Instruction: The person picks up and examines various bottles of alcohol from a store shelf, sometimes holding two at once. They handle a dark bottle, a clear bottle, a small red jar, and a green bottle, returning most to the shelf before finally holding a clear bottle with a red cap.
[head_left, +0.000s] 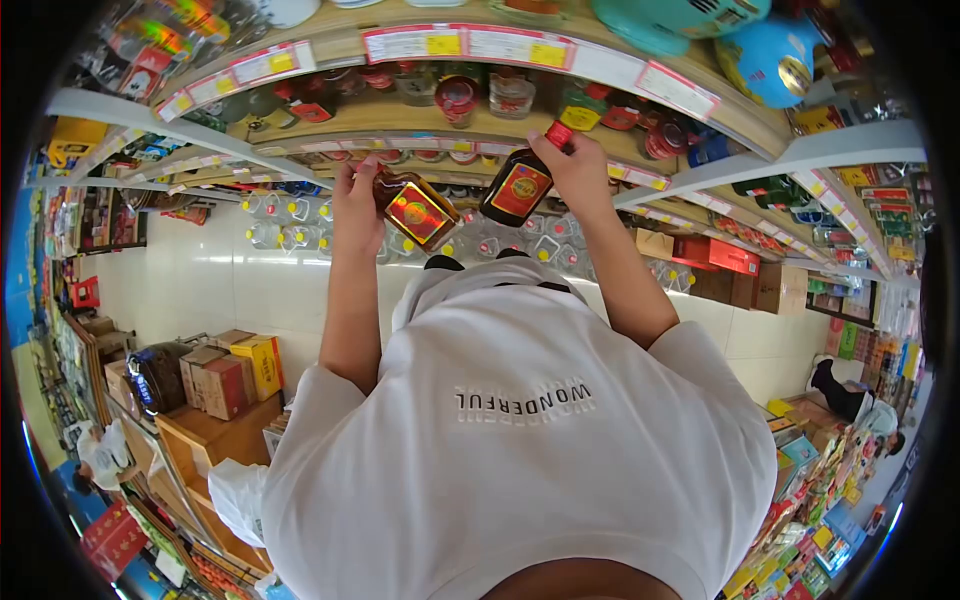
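Observation:
Two flat dark bottles with red and gold labels hang in front of the wooden shelves. My left hand [357,196] is closed round the neck end of the left bottle [418,212], which tilts with its base down to the right. By its red neck, my right hand [577,168] grips the other bottle [517,187], its base pointing down to the left. The two bottles are apart, labels facing up toward me. Behind them runs a shelf edge [490,145] with price tags.
Above is a shelf strip [610,68] with bottles behind it. Clear plastic jugs [300,238] stand low by the floor. Cartons [222,382] are stacked at the left, more boxes [780,287] at the right. One person [868,408] is at far right, another [103,455] at far left.

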